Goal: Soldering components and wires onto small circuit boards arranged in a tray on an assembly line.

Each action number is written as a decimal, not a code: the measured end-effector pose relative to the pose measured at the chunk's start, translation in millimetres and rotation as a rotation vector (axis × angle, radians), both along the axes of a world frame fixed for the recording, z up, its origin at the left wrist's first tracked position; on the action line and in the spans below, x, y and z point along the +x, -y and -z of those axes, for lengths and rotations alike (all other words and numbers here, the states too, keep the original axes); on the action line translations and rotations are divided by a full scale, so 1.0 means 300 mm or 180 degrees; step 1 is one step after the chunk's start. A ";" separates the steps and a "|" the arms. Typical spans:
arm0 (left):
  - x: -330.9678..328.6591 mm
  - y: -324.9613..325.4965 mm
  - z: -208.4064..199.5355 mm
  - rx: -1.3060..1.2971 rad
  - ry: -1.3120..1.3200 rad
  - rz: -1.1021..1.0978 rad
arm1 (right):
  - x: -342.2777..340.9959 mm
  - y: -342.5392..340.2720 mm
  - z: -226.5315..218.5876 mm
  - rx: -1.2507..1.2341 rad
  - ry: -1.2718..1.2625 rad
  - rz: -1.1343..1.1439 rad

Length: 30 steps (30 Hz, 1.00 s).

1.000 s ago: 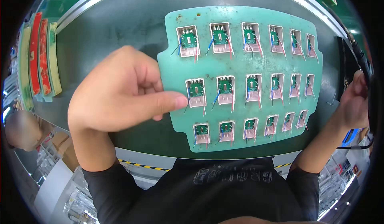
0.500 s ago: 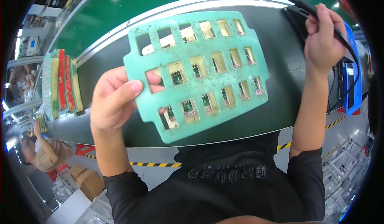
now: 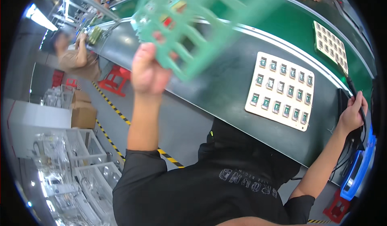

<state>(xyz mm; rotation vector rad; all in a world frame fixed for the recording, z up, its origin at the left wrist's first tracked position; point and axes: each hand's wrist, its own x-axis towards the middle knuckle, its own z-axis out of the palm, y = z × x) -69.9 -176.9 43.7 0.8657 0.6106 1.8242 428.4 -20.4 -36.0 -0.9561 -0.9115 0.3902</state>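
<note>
- Our left grip clamped a pale-green slotted frame above the dark-topped desk; slackening risked dropping it.
- A cream rectangular tray lay on the desk.
- Our right grip wrapped a black corded pen-like tool; a snagged cord could have jerked it.

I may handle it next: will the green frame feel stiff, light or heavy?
The green frame is probably stiff: held near one edge by the left hand, it shows no obvious droop, though blurred. Its many openings suggest it is light for its size.
</note>
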 end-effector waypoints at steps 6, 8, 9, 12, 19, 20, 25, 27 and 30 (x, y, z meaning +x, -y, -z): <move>-0.626 0.140 0.001 -0.0130 -0.0173 -0.1952 | -0.033 -0.033 0.030 -0.0005 0.0195 -0.0067; -0.843 0.153 0.032 -0.0392 0.0189 -0.2407 | -0.066 -0.003 -0.024 0.0093 0.0227 -0.0047; -0.953 0.146 0.063 -0.0593 0.0399 -0.2652 | -0.079 0.007 -0.036 0.0081 0.0263 -0.0044; -1.216 0.132 0.179 -0.1175 0.0184 -0.2791 | -0.065 -0.021 -0.003 0.0089 0.0287 -0.0141; -1.229 0.011 0.307 -0.3062 -0.1218 -0.3536 | -0.028 0.014 0.000 -0.0003 0.0153 -0.0128; -1.240 -0.008 0.323 -0.2951 -0.1503 -0.3701 | -0.020 0.011 -0.002 0.0038 0.0036 -0.0016; -1.018 -0.014 0.212 -0.3114 -0.5051 -0.4326 | -0.134 0.024 -0.071 0.0140 0.0126 0.0205; -0.691 -0.052 0.230 -0.1167 -0.4117 -0.3197 | -0.169 0.037 -0.113 0.0259 0.0024 0.0218; -0.008 -0.059 0.190 0.0676 -0.4853 -0.1489 | -0.135 0.050 -0.119 0.0523 0.0081 0.0100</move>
